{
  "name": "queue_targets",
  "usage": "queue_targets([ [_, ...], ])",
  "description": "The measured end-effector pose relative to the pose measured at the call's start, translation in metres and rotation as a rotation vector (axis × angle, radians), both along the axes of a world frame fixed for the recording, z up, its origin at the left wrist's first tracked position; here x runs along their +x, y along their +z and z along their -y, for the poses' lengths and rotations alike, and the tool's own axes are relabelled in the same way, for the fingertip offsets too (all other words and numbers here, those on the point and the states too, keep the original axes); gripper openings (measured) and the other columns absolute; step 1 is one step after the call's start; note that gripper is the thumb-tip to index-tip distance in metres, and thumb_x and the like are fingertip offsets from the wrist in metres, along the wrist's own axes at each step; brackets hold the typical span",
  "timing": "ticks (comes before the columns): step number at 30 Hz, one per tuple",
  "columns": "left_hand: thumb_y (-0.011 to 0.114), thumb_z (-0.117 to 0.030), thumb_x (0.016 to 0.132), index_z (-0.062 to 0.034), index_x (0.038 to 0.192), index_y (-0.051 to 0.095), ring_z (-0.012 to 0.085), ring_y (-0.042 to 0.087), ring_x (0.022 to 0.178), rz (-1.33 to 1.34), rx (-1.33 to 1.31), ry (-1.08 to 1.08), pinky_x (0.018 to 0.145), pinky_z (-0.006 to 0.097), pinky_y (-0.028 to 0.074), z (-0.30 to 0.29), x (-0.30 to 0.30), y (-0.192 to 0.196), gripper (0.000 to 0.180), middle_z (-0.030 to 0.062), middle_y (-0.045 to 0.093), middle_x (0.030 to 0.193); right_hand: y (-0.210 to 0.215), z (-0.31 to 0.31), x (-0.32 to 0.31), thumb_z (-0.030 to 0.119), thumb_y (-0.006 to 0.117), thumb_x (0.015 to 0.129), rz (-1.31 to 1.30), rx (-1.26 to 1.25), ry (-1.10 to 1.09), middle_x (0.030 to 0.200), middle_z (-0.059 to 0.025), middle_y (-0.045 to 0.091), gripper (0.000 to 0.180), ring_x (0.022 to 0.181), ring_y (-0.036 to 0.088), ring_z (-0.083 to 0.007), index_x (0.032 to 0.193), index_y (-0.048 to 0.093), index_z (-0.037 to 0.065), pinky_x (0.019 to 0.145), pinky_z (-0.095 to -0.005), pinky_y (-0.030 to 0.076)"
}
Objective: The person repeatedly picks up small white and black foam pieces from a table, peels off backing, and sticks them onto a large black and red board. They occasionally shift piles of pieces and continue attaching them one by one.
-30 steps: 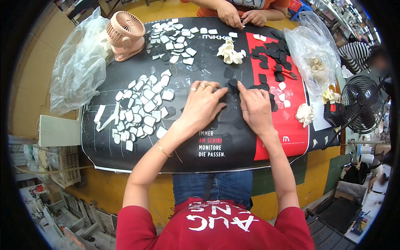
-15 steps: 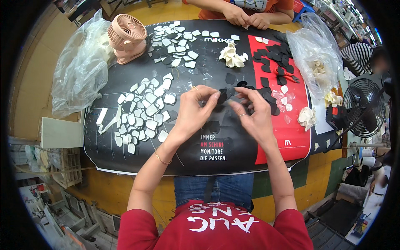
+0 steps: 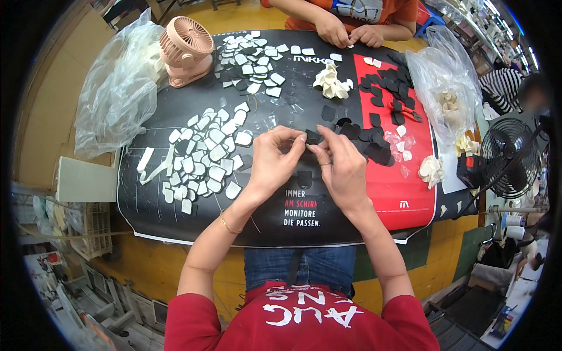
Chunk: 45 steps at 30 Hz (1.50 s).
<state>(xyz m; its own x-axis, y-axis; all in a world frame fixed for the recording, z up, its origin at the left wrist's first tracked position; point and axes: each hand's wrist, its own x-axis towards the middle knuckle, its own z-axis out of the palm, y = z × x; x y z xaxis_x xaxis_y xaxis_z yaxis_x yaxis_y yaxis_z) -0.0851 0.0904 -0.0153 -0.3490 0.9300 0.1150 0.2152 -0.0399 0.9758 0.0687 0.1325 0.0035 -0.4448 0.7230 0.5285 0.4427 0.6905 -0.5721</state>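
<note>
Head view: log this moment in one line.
left hand and right hand: pinch small black piece | above black mat | white pieces left

Small black piece [image 3: 312,138] mostly hidden between pinching fingers [image 3: 300,139]

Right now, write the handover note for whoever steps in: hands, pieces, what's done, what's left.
Left hand and right hand: raised together over the black mat, pinching one small black piece between the fingertips.
Pale pieces lie spread at the left of the mat; loose black pieces lie heaped at the right, on the red panel.
Done versus left: cannot tell which pile is finished.
</note>
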Motion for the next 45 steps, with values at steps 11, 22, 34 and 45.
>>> queue_targets([
  [11,0.064,-0.018,0.093,0.0072,0.095,0.074,0.0184,0.072,0.074,-0.121,-0.16,-0.129,0.067,0.031,0.054,-0.01,-0.045,0.018,0.027,0.0142,0.074,0.08,0.001,-0.005,0.028,0.001,0.078,0.079,0.025,-0.022,0.22,0.094,-0.0099,0.069,0.016,0.083,0.068,-0.0256,0.095,0.074,0.005,0.073,-0.0346,0.056],
  [22,0.067,-0.009,0.083,-0.002,0.099,0.072,0.0348,0.065,0.095,-0.741,-0.021,0.03,0.083,0.044,0.052,-0.013,-0.038,0.001,0.018,0.0168,0.067,0.099,-0.005,-0.02,0.051,0.004,0.069,0.078,0.313,0.02,0.3,0.112,-0.0064,0.069,0.027,0.111,0.059,-0.0251,0.105,0.074,0.008,0.093,-0.0389,0.043],
  [34,0.077,-0.016,0.082,-0.005,0.11,0.068,0.032,0.053,0.118,-0.868,0.046,-0.296,0.098,0.043,0.04,-0.043,0.008,-0.008,0.031,0.0136,0.059,0.123,-0.02,-0.061,0.027,0.02,0.074,0.085,0.467,0.057,-0.057,0.123,-0.011,0.054,0.028,0.119,0.048,-0.0309,0.111,0.07,0.009,0.097,-0.0441,0.04],
  [45,0.072,-0.011,0.085,-0.005,0.094,0.064,0.0292,0.065,0.088,-0.686,0.009,-0.341,0.088,0.042,0.039,-0.049,-0.014,-0.001,0.014,0.0087,0.068,0.086,-0.014,-0.07,0.033,0.018,0.081,0.078,0.261,-0.112,-0.043,0.109,-0.0047,0.061,0.017,0.11,0.053,-0.0282,0.09,0.073,0.01,0.092,-0.0415,0.04],
])
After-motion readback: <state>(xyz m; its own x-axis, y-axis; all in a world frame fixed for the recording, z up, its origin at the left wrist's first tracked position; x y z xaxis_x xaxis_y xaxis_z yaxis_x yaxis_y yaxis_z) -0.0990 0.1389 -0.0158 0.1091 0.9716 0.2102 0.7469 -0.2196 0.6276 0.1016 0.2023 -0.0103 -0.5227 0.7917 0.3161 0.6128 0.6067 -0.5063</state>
